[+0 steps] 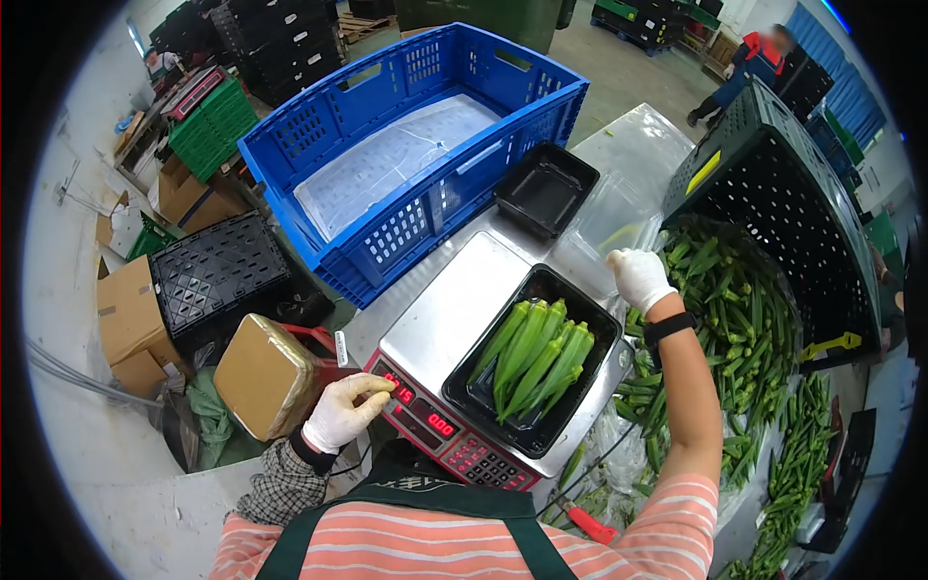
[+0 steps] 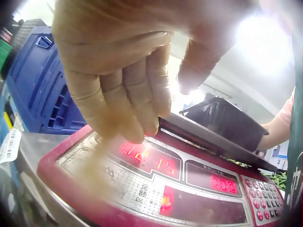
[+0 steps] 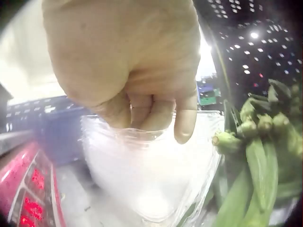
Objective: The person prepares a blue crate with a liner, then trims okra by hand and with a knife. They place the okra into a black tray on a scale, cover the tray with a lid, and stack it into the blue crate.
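Note:
A digital scale [image 1: 452, 290] with a steel plate and red lit display stands before me. On it sits a black plastic tray [image 1: 462, 387] with several green okra pods [image 1: 532, 353] lying side by side. My gloved left hand [image 1: 343, 414] hovers at the display's left end, fingers loosely bent and holding nothing. The readout [image 2: 149, 158] glows beneath those fingers in the left wrist view. My gloved right hand [image 1: 642, 277] is beyond the tray's right side. Its fingers pinch the edge of a clear plastic lid [image 3: 151, 175], which fills the middle of the right wrist view.
A blue crate [image 1: 406, 227] stands behind the scale, beside an empty black tray [image 1: 547, 188]. At the right, a dark crate [image 1: 773, 208] leans on its side over heaped okra [image 1: 725, 300]. Red-handled tool [image 1: 590, 522] near my body. Another person [image 1: 749, 72] stands far back.

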Tool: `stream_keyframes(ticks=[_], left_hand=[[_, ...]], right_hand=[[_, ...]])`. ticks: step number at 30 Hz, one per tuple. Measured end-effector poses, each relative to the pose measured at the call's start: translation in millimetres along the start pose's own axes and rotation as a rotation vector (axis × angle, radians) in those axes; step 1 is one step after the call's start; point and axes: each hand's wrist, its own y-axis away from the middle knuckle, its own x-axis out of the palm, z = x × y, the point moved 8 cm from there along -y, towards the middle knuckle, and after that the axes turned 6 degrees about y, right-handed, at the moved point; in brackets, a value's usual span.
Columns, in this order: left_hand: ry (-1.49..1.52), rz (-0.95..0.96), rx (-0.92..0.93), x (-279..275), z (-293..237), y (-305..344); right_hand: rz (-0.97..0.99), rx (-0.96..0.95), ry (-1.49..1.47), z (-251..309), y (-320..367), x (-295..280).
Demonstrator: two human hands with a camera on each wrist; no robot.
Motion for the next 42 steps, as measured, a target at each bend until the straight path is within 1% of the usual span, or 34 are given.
stream_keyframes(ticks=[2, 3, 4, 5, 7, 8, 11, 12, 13, 14, 15, 16, 17, 18, 19, 21, 23, 24, 25, 27, 28, 32, 33, 34, 36, 37, 38, 39, 41, 42], left_hand=[[-0.017, 0.013, 0.012, 3.8, -5.9, -0.6], [-0.002, 0.046, -0.073, 7.5, -6.4, 0.1], [0.014, 0.079, -0.157, 10.5, -4.1, 1.7], [0.013, 0.075, -0.153, 10.2, -3.9, 2.5], [-0.02, 0.072, -0.047, 10.6, -6.6, 4.8], [0.002, 0.025, 0.009, 8.3, -8.7, 6.1], [0.007, 0.019, -0.008, 3.4, -3.1, 11.2], [0.008, 0.001, -0.013, 1.7, -0.7, 11.9], [0.02, 0.038, -0.018, 4.5, 1.7, 12.4], [0.025, 0.055, -0.024, 3.3, 3.9, 14.5], [0.022, 0.057, 0.006, 3.3, 2.4, 15.7], [-0.01, 0.07, 0.089, 4.1, 1.0, 15.9], [-0.002, 0.073, 0.063, 4.8, 4.0, 16.8], [-0.05, 0.086, 0.074, 7.2, 9.9, 17.3], [-0.048, 0.088, 0.092, 7.9, 11.0, 17.5], [-0.097, 0.107, 0.066, 8.0, 7.4, 17.9], [-0.098, 0.078, 0.06, 3.6, 7.4, 19.7], [-0.097, 0.08, 0.053, 3.4, 8.0, 19.7], [-0.097, 0.077, 0.055, 2.2, 10.3, 20.3], [-0.112, 0.061, 0.074, -1.7, 15.6, 22.9], [-0.11, 0.063, 0.072, -1.7, 17.6, 23.3], [-0.08, 0.062, 0.041, -2.7, 18.6, 24.2], [-0.054, 0.073, 0.025, -0.2, 18.4, 22.7], [-0.075, 0.06, 0.07, 0.3, 16.0, 22.5], [-0.057, 0.061, 0.063, 0.0, 11.8, 20.6], [-0.032, 0.035, 0.109, -1.2, 8.5, 19.5], [-0.048, 0.025, 0.086, -2.1, 7.5, 19.1], [-0.068, 0.017, 0.063, -2.1, 5.9, 18.5], [-0.054, 0.071, -0.079, 2.3, 9.0, 17.2], [-0.077, 0.076, -0.031, 4.2, 9.1, 17.1]], right_hand=[[0.036, 0.022, -0.013, 2.6, -4.9, 0.7], [0.073, 0.04, -0.027, 1.6, -7.0, 3.1], [0.091, 0.076, -0.113, -3.5, -8.7, 5.2], [0.086, 0.075, -0.111, -6.4, -8.4, 4.9], [0.069, 0.153, -0.294, -19.4, -9.9, 6.0], [0.088, 0.174, -0.328, -24.8, -11.6, 13.7], [0.096, 0.174, -0.347, -20.5, -8.4, 2.2], [0.024, 0.113, -0.298, -20.0, -10.6, 5.8], [-0.001, 0.08, -0.305, -18.4, -11.3, 7.3], [-0.047, 0.019, -0.239, -14.9, -12.4, 8.1], [-0.087, -0.04, -0.218, -9.3, -12.4, 6.4], [-0.085, -0.065, -0.202, -5.2, -11.8, 5.8], [-0.075, -0.067, -0.216, -4.2, -11.3, 7.3], [-0.065, -0.027, -0.182, -6.0, -13.0, 13.6], [-0.048, -0.079, -0.131, 5.1, -6.5, 0.7], [-0.103, -0.121, -0.171, -0.3, -11.6, 7.9], [0.105, -0.044, -0.578, -23.3, -18.5, 31.7], [0.193, 0.002, -0.703, -22.2, -14.6, 26.0], [0.19, -0.001, -0.702, -22.6, -13.9, 20.2], [0.295, 0.16, -0.935, -29.6, -8.0, 29.0], [0.322, 0.211, -1.022, -33.2, -6.5, 33.7], [0.355, 0.244, -1.071, -31.8, -6.8, 34.4], [0.351, 0.193, -1.063, -28.3, -10.8, 33.8], [0.347, 0.162, -1.052, -29.3, -8.9, 32.7], [0.321, 0.164, -0.977, -28.6, -8.0, 27.6], [0.295, 0.151, -1.001, -28.1, -6.3, 24.9], [0.34, 0.178, -1.019, -36.1, -6.1, 37.3], [0.326, 0.189, -1.023, -37.4, -4.8, 37.1], [0.375, 0.24, -1.111, -34.4, -3.5, 38.0], [0.395, 0.255, -1.111, -35.7, -3.8, 39.4]])
